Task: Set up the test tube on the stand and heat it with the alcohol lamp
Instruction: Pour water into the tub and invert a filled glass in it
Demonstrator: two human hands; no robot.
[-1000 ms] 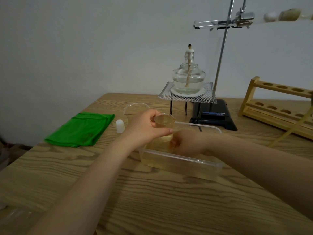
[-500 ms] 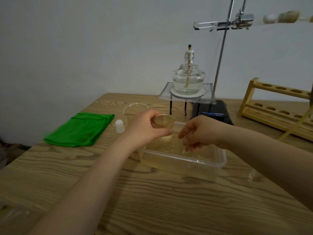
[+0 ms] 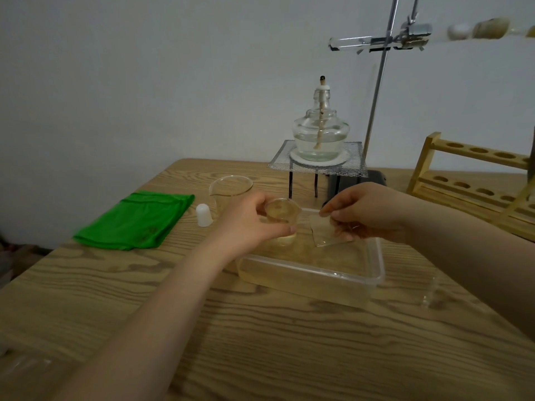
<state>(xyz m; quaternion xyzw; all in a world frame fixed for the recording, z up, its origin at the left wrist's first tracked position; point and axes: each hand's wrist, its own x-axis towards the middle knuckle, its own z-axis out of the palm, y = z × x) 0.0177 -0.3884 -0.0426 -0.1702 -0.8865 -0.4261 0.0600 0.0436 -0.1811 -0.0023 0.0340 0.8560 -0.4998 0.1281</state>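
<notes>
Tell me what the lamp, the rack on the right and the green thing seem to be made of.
Alcohol lamp: clear glass, glossy, liquid and wick showing through.
Test tube rack: pale wood, matte, drilled holes.
Green cloth: soft fabric, folded, with creases and seams; the fibre cannot be told.

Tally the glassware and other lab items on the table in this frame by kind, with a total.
Beakers: 2, a large one standing empty and a small one gripped by the left hand
Alcohol lamp: 1
Clamped test tube: 1
Clear plastic tray: 1
Clear glass plate, pinched by the right hand: 1
Wooden tube rack: 1
Green cloth: 1
White cap: 1
Total: 9
</notes>
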